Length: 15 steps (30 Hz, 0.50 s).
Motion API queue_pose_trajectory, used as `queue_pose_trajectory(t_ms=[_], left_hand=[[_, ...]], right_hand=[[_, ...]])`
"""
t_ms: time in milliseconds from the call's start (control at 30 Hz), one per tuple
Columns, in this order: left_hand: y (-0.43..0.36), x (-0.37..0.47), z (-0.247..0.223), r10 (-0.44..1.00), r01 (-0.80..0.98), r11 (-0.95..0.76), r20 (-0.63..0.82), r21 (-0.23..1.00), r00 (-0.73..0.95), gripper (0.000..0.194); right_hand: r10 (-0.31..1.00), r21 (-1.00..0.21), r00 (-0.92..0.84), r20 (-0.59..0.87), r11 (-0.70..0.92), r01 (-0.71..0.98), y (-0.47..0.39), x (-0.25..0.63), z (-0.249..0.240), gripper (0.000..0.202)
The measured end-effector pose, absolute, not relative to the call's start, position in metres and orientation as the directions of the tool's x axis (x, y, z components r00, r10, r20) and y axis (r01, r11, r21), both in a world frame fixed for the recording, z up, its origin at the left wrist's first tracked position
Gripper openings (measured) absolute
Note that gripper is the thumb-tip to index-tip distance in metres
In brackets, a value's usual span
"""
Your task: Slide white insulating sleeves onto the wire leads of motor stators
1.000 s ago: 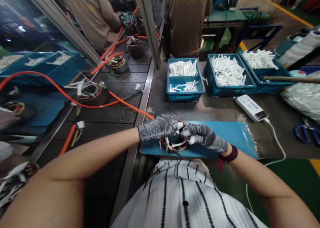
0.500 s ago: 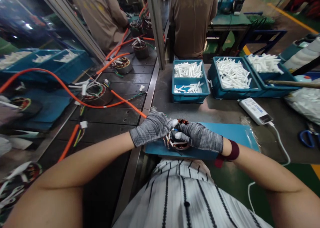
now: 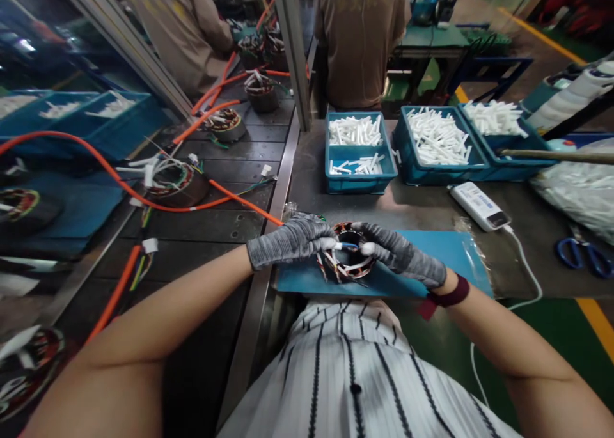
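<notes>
A motor stator point(image 3: 361, 273), a ring of copper windings with white-sleeved wires at its near left, lies on a blue mat point(image 3: 422, 284). My left hand point(image 3: 300, 238), in a grey knitted glove with pale fingertips, pinches a blue wire point(image 3: 349, 246) with a white part by its fingertips. The wire reaches over the stator's opening. On the right side of the stator, my right hand point(image 3: 405, 254), gloved alike, is closed round the rim. Its fingers lie on the far edge and its thumb is at the opening, close to the wire's end.
Blue bins point(image 3: 362, 185) of white sleeves stand behind the mat. To the right are a white device point(image 3: 480, 206) with a cable and blue-handled scissors point(image 3: 582, 256). Several stators and an orange hose point(image 3: 244, 203) lie on the left conveyor. Two people work beyond.
My hands have drawn apart, uncovering the stator's opening and the blue wire. My right hand has shifted right. The whole view has also moved slightly.
</notes>
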<state>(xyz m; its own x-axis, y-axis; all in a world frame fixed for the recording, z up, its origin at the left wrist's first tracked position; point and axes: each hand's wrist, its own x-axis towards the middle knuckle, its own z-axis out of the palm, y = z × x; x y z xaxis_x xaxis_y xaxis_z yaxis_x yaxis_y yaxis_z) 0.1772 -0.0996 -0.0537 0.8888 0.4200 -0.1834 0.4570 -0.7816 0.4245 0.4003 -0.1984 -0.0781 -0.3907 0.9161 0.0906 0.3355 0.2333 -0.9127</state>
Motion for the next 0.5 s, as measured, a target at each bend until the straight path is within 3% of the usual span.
queue_pose_trajectory(t_ms=[67, 167, 333, 400, 500], left_hand=[[-0.102, 0.186, -0.051, 0.415, 0.444, -0.769, -0.169, 0.46, 0.894, 0.027], [-0.108, 0.204, -0.048, 0.414, 0.439, -0.813, -0.15, 0.382, 0.898, 0.023], [-0.108, 0.189, -0.053, 0.379, 0.378, -0.879, -0.055, 0.291, 0.924, 0.035], [-0.104, 0.171, -0.06, 0.386, 0.379, -0.894, -0.02, 0.238, 0.922, 0.039], [-0.099, 0.153, -0.071, 0.398, 0.408, -0.901, -0.093, 0.145, 0.912, 0.038]], right_hand=[[0.922, -0.946, -0.379, 0.082, 0.192, 0.262, -0.2, 0.405, -0.078, 0.046], [0.947, -0.938, -0.3, 0.113, 0.202, 0.283, -0.2, 0.409, -0.084, 0.047], [0.953, -0.904, -0.267, 0.142, 0.235, 0.358, -0.203, 0.406, -0.086, 0.043], [0.944, -0.836, -0.269, 0.192, 0.301, 0.459, -0.202, 0.395, -0.083, 0.042], [0.863, -0.586, -0.454, 0.22, 0.489, 0.646, -0.196, 0.372, -0.08, 0.04]])
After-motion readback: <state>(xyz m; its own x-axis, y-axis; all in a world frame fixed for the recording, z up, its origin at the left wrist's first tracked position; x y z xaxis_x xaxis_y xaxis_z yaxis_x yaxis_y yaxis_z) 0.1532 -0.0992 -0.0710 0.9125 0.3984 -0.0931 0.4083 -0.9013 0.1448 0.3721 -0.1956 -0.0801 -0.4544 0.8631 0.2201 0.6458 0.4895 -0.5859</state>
